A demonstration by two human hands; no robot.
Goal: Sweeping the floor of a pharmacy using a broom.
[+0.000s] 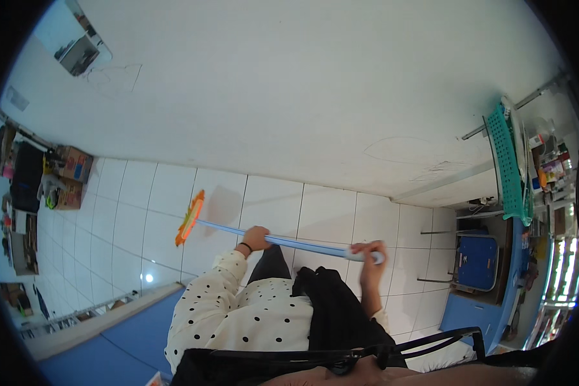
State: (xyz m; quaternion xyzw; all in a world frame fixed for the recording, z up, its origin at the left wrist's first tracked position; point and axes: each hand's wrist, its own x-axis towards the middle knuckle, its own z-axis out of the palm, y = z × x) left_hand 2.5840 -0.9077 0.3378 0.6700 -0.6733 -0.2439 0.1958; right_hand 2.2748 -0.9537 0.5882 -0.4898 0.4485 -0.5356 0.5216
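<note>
Both my hands hold the light blue pole (pixel 313 246) of a long-handled floor cleaning tool, probably a mop. My left hand (pixel 256 239) is wrapped around the pole partway along, with a dark band on the wrist. At the pole's pale upper end is my right hand (pixel 369 255), slightly blurred, its fingers around the grip. The orange and yellow fringed head (pixel 191 218) lies out to the left over white floor tiles (pixel 272 198). Whether it touches the floor is hard to tell.
A white wall (pixel 294 96) borders the floor ahead. Cardboard boxes (pixel 72 176) stand far left. On the right are a teal plastic basket (pixel 504 164), a blue folding chair (pixel 476 262) and a blue cabinet (pixel 468 311). A blue partition (pixel 120 347) rises at lower left.
</note>
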